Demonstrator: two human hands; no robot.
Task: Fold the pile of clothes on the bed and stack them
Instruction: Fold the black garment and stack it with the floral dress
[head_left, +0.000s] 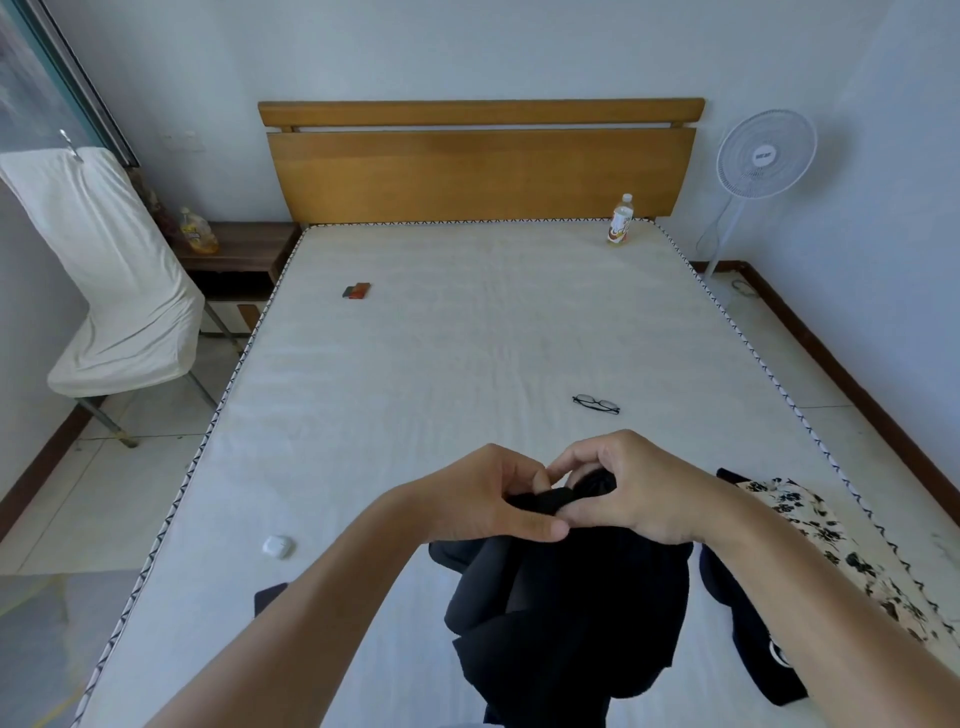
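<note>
White mattress (467, 338), wooden headboard (480, 161); drink bottle (621, 221) upright, part full. Left hand (483, 499) and right hand (634, 488) pinch black garment (571, 613), fingers curled.

Soft, even daylight with a cool bluish cast fills the room; shadows are faint. Wide-angle distortion bows the bed (467, 332) edges and walls; detail looks slightly soft throughout.
</note>
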